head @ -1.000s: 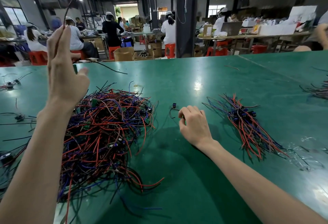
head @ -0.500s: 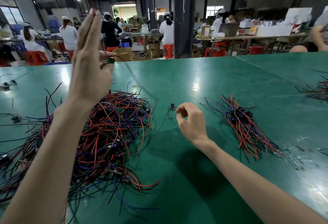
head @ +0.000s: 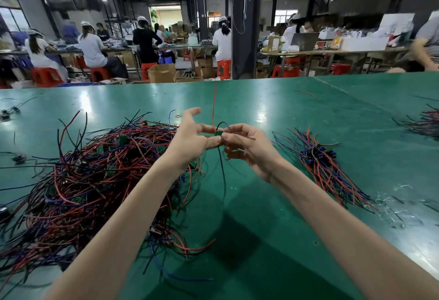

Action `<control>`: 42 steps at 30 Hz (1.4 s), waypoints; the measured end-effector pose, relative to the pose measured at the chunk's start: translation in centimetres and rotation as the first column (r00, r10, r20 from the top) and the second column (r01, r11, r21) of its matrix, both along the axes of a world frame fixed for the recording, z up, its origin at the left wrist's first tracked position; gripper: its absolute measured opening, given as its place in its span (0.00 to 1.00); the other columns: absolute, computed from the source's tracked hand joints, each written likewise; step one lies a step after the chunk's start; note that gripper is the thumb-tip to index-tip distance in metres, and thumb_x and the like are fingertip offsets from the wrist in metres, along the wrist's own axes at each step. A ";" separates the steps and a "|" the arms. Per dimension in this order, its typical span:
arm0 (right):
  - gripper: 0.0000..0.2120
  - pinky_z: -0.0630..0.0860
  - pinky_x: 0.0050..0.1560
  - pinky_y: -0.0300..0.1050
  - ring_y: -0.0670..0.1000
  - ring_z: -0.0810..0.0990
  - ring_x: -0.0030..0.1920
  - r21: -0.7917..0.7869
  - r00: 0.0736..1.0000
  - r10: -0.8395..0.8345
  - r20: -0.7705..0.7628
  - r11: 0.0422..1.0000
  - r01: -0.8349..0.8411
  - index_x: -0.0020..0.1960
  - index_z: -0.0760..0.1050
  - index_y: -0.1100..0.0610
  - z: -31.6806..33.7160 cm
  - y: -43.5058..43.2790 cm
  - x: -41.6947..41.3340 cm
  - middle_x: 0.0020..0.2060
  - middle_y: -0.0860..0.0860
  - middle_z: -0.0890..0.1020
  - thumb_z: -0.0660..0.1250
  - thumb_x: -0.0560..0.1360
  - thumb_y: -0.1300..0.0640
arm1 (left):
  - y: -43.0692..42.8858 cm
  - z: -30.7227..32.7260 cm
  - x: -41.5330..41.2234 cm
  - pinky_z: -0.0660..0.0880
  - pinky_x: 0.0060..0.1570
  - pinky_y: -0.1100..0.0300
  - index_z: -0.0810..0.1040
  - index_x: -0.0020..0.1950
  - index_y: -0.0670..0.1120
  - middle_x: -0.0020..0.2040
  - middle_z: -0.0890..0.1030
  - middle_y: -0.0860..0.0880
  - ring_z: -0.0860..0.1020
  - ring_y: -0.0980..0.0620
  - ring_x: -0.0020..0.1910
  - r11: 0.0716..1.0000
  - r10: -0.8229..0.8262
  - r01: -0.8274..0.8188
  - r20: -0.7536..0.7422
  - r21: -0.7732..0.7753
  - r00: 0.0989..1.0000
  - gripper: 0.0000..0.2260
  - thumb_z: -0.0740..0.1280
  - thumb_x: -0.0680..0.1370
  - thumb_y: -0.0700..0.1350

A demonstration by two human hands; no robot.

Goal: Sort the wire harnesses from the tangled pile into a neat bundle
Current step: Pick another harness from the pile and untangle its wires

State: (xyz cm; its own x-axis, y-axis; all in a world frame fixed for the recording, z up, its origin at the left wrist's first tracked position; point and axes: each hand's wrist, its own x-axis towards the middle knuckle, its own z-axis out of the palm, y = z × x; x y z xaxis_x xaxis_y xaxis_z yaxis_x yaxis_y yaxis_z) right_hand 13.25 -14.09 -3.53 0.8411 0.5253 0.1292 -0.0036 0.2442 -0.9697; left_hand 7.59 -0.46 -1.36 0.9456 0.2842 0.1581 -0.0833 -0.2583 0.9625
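A big tangled pile (head: 95, 181) of red, black and blue wire harnesses lies at the left on the green table (head: 273, 240). A sorted bundle (head: 323, 164) of harnesses lies fanned out at the right. Between them, above the table, my left hand (head: 190, 138) and my right hand (head: 247, 147) meet at one wire harness (head: 218, 132). Both pinch it at its small green board. Its red wire stands up from the board and its black wire hangs down toward the table.
Another wire heap (head: 425, 121) lies at the table's far right edge. Loose harnesses (head: 9, 111) are scattered at the far left. Clear plastic scraps (head: 403, 207) lie right of the bundle. People sit on red stools at benches behind the table.
My left hand came down from high at the left to the middle, bringing one harness. My right hand rose off the table and took hold of the same harness.
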 end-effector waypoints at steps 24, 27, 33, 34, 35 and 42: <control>0.09 0.72 0.25 0.35 0.46 0.69 0.26 -0.066 0.942 -0.052 -0.331 0.997 0.031 0.40 0.72 0.59 -1.7 -0.1 0.8 0.28 0.52 0.72 0.61 0.78 0.66 | -3.2 -3.7 -0.2 0.73 0.51 0.45 0.52 0.76 0.46 0.48 0.82 0.40 0.78 0.38 0.46 0.669 0.020 -0.148 0.181 0.728 0.983 0.35 0.63 0.72 0.33; 0.11 0.72 0.24 0.35 0.48 0.66 0.27 -0.081 0.930 -0.125 -0.344 0.991 0.104 0.38 0.71 0.60 -1.7 0.2 1.0 0.28 0.53 0.67 0.59 0.78 0.67 | -3.3 -4.0 -0.1 0.73 0.51 0.46 0.51 0.76 0.47 0.50 0.82 0.40 0.79 0.37 0.47 0.651 -0.012 -0.139 0.194 0.746 0.981 0.35 0.61 0.73 0.32; 0.08 0.78 0.29 0.38 0.48 0.73 0.25 -0.148 0.950 -0.259 -0.176 0.961 0.234 0.35 0.75 0.63 -2.0 0.4 1.2 0.24 0.53 0.75 0.63 0.73 0.70 | -3.7 -4.0 -0.5 0.72 0.47 0.50 0.48 0.78 0.52 0.45 0.77 0.39 0.76 0.36 0.43 0.564 0.004 -0.174 0.207 0.807 0.978 0.40 0.60 0.71 0.30; 0.07 0.79 0.31 0.39 0.50 0.74 0.27 -0.140 0.949 -0.265 -0.171 0.960 0.243 0.36 0.76 0.64 -2.1 0.3 1.3 0.25 0.53 0.77 0.64 0.72 0.70 | -4.0 -4.0 -0.7 0.71 0.45 0.51 0.46 0.78 0.53 0.41 0.75 0.41 0.75 0.37 0.40 0.558 0.006 -0.174 0.205 0.812 0.979 0.41 0.60 0.71 0.29; 0.06 0.80 0.32 0.40 0.51 0.74 0.28 -0.121 0.947 -0.262 -0.184 0.962 0.243 0.36 0.77 0.65 -2.1 0.1 1.3 0.25 0.53 0.78 0.64 0.71 0.70 | -4.2 -4.0 -0.8 0.69 0.41 0.53 0.43 0.78 0.54 0.37 0.72 0.43 0.72 0.40 0.37 0.545 0.004 -0.178 0.210 0.820 0.978 0.43 0.60 0.71 0.29; 0.04 0.81 0.35 0.41 0.50 0.76 0.28 -0.109 0.964 -0.184 -0.192 0.980 0.165 0.40 0.76 0.65 -2.1 -0.3 1.4 0.24 0.52 0.78 0.69 0.72 0.68 | -4.1 -5.1 -0.3 0.68 0.36 0.53 0.29 0.72 0.58 0.38 0.75 0.41 0.71 0.44 0.32 0.557 -0.052 -0.208 0.284 0.804 0.957 0.48 0.61 0.70 0.29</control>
